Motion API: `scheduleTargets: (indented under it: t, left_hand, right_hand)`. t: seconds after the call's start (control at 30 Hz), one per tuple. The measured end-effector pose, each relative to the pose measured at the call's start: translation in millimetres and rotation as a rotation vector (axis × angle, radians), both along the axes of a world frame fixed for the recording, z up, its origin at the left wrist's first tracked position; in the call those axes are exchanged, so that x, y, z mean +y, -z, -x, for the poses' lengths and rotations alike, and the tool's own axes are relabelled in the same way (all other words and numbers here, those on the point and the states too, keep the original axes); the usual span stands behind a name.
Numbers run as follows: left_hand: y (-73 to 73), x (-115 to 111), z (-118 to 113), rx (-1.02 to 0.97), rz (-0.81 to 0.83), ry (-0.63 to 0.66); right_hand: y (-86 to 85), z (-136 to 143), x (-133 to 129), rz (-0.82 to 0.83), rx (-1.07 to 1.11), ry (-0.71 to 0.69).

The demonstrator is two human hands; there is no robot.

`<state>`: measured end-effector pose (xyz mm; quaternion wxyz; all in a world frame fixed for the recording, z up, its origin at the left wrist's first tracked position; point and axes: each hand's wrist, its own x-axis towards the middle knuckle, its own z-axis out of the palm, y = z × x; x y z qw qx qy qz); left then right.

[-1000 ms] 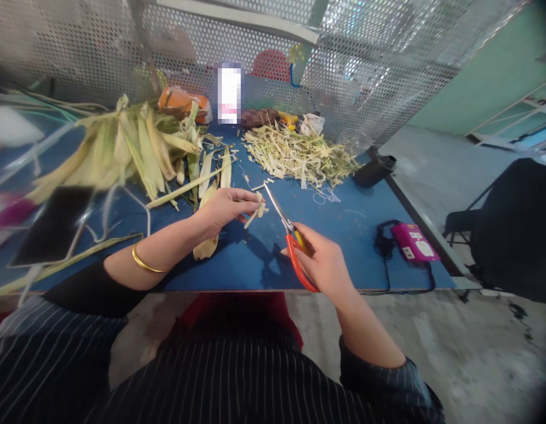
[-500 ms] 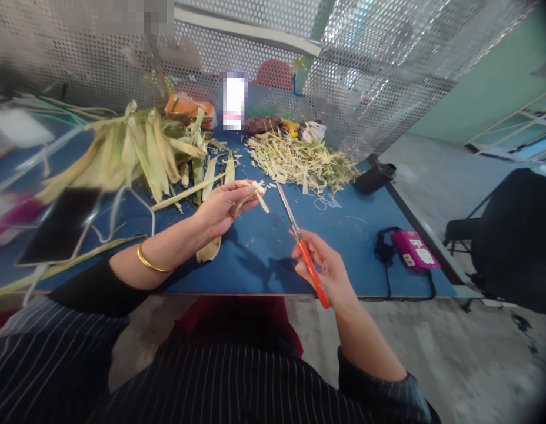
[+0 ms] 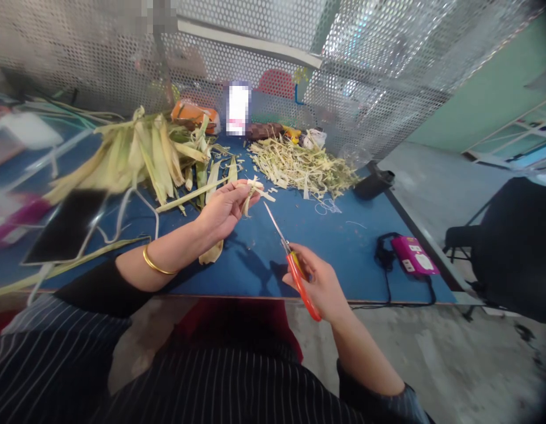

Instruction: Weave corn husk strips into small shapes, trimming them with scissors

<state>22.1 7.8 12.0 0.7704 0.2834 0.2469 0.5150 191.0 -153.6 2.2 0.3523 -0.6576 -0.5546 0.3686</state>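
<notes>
Between the thumb and fingers of my left hand (image 3: 226,207) is a small pale piece of husk (image 3: 257,187) with strips sticking out. My right hand (image 3: 317,281) grips red-handled scissors (image 3: 301,286), whose blades look closed and point up and left, with the tips just below and right of the husk piece, apart from it. Behind my left hand lies a pile of long husk leaves (image 3: 136,150). A heap of cut husk shreds (image 3: 299,165) is at the back, right of the middle.
On the blue table (image 3: 264,271) are a magenta box with a black cable (image 3: 414,255) at right and a dark cylinder (image 3: 373,184) near the right edge. A dark flat panel (image 3: 65,227) lies at left. Perforated metal sheeting (image 3: 264,47) stands behind.
The scissors in my right hand have moved left and slightly down. The husk piece in my left hand has turned, and its strips point differently. The view has shifted slightly.
</notes>
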Motion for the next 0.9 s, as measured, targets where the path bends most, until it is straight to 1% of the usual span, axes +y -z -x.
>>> scheduleTargets:
  t: [0.27,0.47,0.6,0.77,0.9]
  left_hand:
    - [-2.5,-5,-3,0.038,0.0,0.05]
    - [-1.9,-7,-3,0.08,0.002,0.049]
    - [-0.7,-7,-3,0.106,0.0,0.077]
    - [1.5,-9,-3,0.168,-0.039,0.148]
    - [3.7,-10,-4,0.156,-0.063,0.149]
  right_hand:
    - [-2.4,8,9,-0.041,-0.009,0.042]
    - [1.9,10,11,-0.09,0.15,0.1]
    - [5.9,8,11,-0.099,0.15,0.108]
    - [7.9,6,10,-0.108,0.133,0.114]
    - [5.8,6,9,-0.114,0.07,0.106]
